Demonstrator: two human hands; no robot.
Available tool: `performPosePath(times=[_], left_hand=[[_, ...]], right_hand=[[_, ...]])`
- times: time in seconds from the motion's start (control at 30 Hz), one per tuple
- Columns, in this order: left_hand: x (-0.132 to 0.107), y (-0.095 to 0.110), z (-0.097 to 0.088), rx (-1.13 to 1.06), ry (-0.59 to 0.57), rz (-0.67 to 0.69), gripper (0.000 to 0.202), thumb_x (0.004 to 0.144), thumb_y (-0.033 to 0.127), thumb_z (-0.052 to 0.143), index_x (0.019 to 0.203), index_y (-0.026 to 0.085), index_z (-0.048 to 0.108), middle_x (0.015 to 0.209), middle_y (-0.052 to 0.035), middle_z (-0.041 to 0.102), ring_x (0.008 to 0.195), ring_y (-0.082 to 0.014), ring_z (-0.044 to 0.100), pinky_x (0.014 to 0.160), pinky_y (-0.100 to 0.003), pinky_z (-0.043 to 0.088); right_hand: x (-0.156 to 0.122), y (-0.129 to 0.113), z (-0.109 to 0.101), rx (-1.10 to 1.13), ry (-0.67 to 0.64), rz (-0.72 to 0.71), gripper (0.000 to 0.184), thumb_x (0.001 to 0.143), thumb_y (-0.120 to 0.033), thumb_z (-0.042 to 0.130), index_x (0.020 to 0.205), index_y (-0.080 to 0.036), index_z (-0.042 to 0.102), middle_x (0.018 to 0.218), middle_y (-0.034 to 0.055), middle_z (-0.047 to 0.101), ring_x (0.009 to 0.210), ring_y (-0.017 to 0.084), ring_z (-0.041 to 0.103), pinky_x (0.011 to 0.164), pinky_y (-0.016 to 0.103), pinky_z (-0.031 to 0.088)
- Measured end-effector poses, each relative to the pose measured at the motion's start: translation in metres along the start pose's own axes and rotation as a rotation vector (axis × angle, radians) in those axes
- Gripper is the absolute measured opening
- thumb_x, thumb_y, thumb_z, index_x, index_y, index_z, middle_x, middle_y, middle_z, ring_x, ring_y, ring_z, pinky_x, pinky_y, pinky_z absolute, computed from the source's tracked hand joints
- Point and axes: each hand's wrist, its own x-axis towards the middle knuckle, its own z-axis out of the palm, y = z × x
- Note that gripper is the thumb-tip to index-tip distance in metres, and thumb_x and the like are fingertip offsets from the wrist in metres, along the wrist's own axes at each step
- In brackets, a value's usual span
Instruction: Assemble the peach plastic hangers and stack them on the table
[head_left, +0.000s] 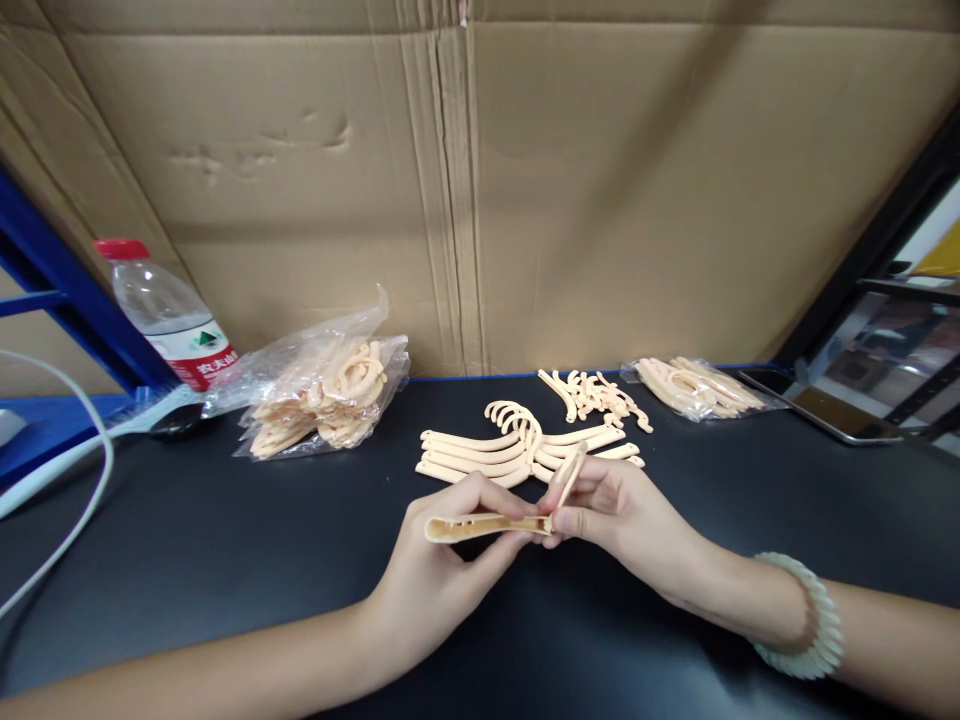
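My left hand pinches a cream plastic hanger arm, its hollow underside turned toward me. My right hand grips a curved cream hanger hook between thumb and fingers. The hook's lower end meets the right end of the arm, and my fingertips partly hide the joint. Just beyond my hands lie several hangers in a neat overlapping row, their hooks curving to the left.
Loose cream pieces lie behind the hangers. A large clear bag of parts is at left, beside a water bottle. At right are a smaller bag and a dark tablet-like device. Cardboard walls the back.
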Motion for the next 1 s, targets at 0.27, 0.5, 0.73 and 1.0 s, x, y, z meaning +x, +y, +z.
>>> performPosePath(times=[0.27,0.5,0.73,1.0], left_hand=[[0.0,0.001,0.002,-0.103,-0.001,-0.041,0.008,0.083,0.015,0.068,0.086,0.023,0.068,0.083,0.0022,0.074,0.078,-0.0143,0.071,0.073,-0.022,0.056],[0.001,0.003,0.007,-0.269,0.037,-0.19,0.006,0.082,0.018,0.069,0.086,0.019,0.065,0.084,-0.0006,0.073,0.077,-0.0155,0.07,0.074,-0.024,0.057],[0.008,-0.001,0.006,-0.487,0.075,-0.334,0.019,0.079,0.023,0.071,0.084,0.018,0.053,0.087,-0.0004,0.066,0.073,-0.0124,0.063,0.07,-0.026,0.055],[0.01,-0.001,0.006,-0.428,-0.163,-0.42,0.014,0.077,0.027,0.07,0.081,0.016,0.062,0.071,-0.0002,0.063,0.066,-0.0126,0.057,0.065,-0.025,0.046]], right_hand=[[-0.002,0.0,0.002,-0.058,0.011,-0.061,0.018,0.072,-0.022,0.08,0.073,-0.015,0.064,0.065,-0.0001,0.067,0.061,0.012,0.066,0.066,0.023,0.055],[-0.004,-0.001,0.004,-0.041,0.04,-0.017,0.021,0.074,-0.029,0.079,0.075,-0.015,0.064,0.068,0.0019,0.068,0.062,0.013,0.066,0.064,0.025,0.056],[-0.003,-0.006,0.006,-0.123,0.097,-0.078,0.022,0.078,-0.037,0.076,0.08,-0.016,0.07,0.079,0.0035,0.067,0.063,0.011,0.061,0.053,0.02,0.053],[-0.005,-0.006,0.01,-0.087,0.067,0.005,0.027,0.075,-0.04,0.077,0.08,-0.016,0.066,0.067,0.0007,0.065,0.059,0.013,0.062,0.06,0.026,0.056]])
